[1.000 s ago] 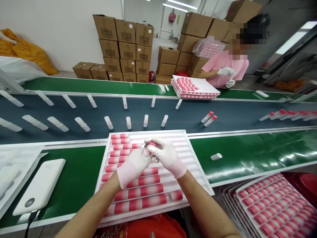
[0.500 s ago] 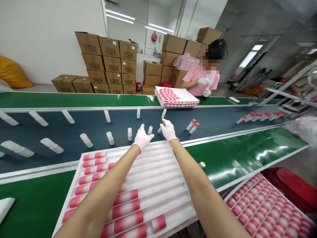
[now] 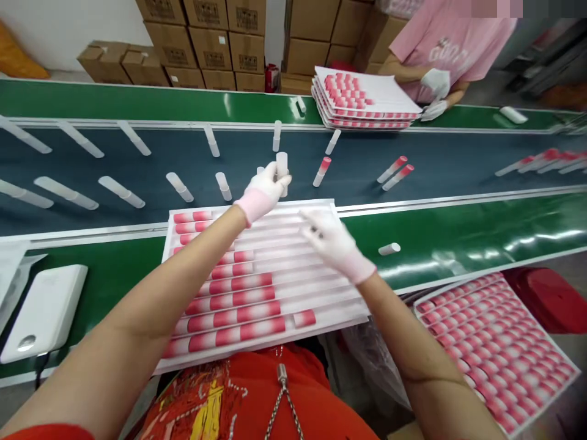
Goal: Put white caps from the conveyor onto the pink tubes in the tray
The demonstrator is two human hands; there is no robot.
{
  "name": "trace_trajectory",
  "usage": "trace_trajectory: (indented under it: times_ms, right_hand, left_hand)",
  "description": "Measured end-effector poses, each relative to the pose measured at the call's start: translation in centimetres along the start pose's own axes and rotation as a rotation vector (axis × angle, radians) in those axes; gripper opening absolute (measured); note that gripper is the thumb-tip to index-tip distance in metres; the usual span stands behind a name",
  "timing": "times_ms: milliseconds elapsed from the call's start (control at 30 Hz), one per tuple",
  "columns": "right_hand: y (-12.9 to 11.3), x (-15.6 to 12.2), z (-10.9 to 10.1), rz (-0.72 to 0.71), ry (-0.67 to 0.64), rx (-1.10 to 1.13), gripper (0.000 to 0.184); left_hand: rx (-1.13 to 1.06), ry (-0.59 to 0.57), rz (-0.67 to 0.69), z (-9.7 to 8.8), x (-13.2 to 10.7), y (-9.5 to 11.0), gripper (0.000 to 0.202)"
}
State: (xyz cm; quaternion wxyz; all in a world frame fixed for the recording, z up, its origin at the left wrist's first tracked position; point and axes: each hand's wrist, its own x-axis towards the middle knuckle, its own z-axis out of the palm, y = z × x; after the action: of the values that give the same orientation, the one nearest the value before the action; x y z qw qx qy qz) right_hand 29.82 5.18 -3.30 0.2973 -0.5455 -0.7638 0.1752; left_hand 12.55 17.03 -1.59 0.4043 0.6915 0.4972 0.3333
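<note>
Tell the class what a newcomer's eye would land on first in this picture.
First, the two white-gloved hands in the middle: the left hand holds a white tube at the near edge of the dark conveyor belt, the right hand hovers over the white tray. That tray's rows of pink caps stand out, as does a co-worker's tray stack across the belt.

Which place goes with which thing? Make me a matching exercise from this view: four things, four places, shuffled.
Things:
1. white plastic tube
2. white ribbed plastic tray
3. flat white power bank
4. pink-capped white tube

Places:
a. standing alone on the dark conveyor belt
b. on the green table strip, under both forearms
c. pinched in the gloved left hand
d. on the green strip at the far left, cable attached

Pairs: 1-c, 2-b, 3-d, 4-a
</note>
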Motion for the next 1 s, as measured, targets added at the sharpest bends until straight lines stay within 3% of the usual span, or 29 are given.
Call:
trace_trajectory:
  times_ms: [100,167,267,400,533,667,833,1000]
  right_hand:
    - [-5.2,-5.2,2.4,-0.177,-0.311,-0.004,0.035]
    - [-6.8,-7.7,2.7,-0.170,-0.372,-0.022,0.034]
    - [-6.7,-11.0,1.7,-0.084,-0.345,-0.028,0.036]
    - [-5.4,-14.6,1.2,-0.021,-0.336,-0.051,0.019]
    - [-5.3,-14.9,2.2,0.112,-0.158,0.212,0.016]
    - [-6.4,-11.2,1.6,0.343,0.059,0.654,0.023]
    - [-7.2,-6.4,0.2,0.349,0.084,0.822,0.034]
    - [-7.1,-4.8,-0.1,0.334,0.076,0.859,0.050]
  left_hand:
    - [-0.060,-0.071,-0.002,-4.3,-6.2,1.6,0.038]
    - [-0.037,-0.054,-0.064,-6.4,-10.4,2.0,0.043]
    - [-0.013,-0.031,-0.210,-8.0,-15.1,1.0,0.045]
    - [-0.111,-0.138,-0.339,-7.6,-18.6,-1.7,0.044]
    - [-0.184,-0.316,-0.292,-5.7,-20.1,-2.6,0.038]
    - [-0.144,-0.460,-0.184,-4.0,-19.9,-1.2,0.035]
    - [-0.004,-0.455,-0.141,-3.9,-18.7,1.0,0.038]
    - [-0.009,-0.471,-0.153,-4.7,-18.2,2.1,0.045]
